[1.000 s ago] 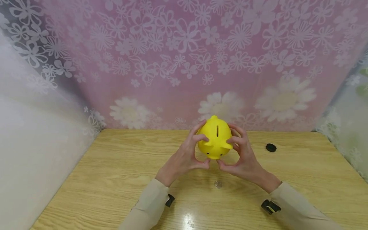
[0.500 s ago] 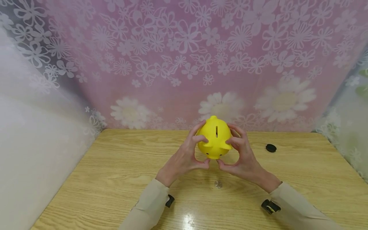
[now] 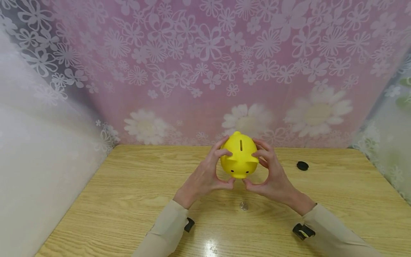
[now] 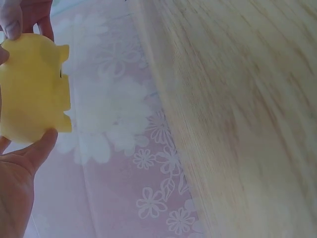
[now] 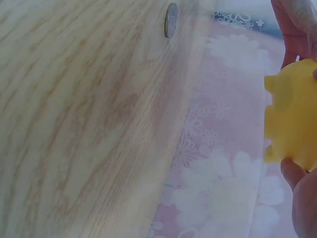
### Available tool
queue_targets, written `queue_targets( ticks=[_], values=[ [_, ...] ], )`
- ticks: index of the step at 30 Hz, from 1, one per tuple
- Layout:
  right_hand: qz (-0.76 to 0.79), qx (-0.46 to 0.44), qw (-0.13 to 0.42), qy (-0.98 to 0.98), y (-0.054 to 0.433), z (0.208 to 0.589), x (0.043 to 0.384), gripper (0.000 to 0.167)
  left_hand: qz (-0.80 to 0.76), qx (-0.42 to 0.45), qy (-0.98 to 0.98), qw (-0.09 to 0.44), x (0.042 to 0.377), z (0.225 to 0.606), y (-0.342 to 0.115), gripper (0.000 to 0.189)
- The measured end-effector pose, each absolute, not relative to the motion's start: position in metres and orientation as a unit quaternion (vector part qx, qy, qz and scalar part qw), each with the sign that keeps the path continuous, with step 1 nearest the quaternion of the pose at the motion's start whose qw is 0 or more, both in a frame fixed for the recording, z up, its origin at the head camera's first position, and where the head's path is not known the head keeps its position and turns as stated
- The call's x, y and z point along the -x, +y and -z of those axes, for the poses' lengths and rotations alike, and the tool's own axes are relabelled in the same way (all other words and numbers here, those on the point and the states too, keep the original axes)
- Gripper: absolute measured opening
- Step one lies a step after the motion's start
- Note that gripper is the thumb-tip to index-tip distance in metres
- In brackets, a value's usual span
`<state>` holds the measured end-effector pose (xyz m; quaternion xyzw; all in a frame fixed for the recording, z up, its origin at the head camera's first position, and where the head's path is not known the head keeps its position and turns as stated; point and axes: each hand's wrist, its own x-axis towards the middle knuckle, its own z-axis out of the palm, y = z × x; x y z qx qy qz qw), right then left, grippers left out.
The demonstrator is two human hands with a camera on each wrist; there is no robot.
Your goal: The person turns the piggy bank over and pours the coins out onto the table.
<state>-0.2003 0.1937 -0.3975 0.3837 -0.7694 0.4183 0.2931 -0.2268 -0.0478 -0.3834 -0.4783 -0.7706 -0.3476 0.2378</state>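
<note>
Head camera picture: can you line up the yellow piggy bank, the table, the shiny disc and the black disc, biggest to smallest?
1. table
2. yellow piggy bank
3. black disc
4. shiny disc

The two discs look fairly close, so their real sizes are unsure.

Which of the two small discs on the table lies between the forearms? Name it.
The silvery coin, below the yellow piggy bank in the head view; the other, a black disc, lies to the right of the right hand.
</note>
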Motion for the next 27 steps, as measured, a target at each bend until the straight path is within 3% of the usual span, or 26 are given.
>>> queue_targets(
  ticks=[15, 20, 27],
  values=[
    [-0.428, -0.358, 0.264, -0.787, 0.197, 0.398, 0.198, 0.087, 0.377, 0.453, -0.787, 0.185, 0.224, 0.385, -0.051, 0.082],
    [-0.442, -0.324, 0.255, -0.797, 0.197, 0.398, 0.199, 0.093, 0.443, 0.389, -0.8, 0.114, 0.224, 0.386, -0.048, 0.084],
    [-0.504, -0.176, 0.103, -0.84, 0.19, 0.387, 0.196, 0.068, 0.531, 0.259, -0.806, -0.022, 0.223, 0.389, -0.04, 0.071]
  ],
)
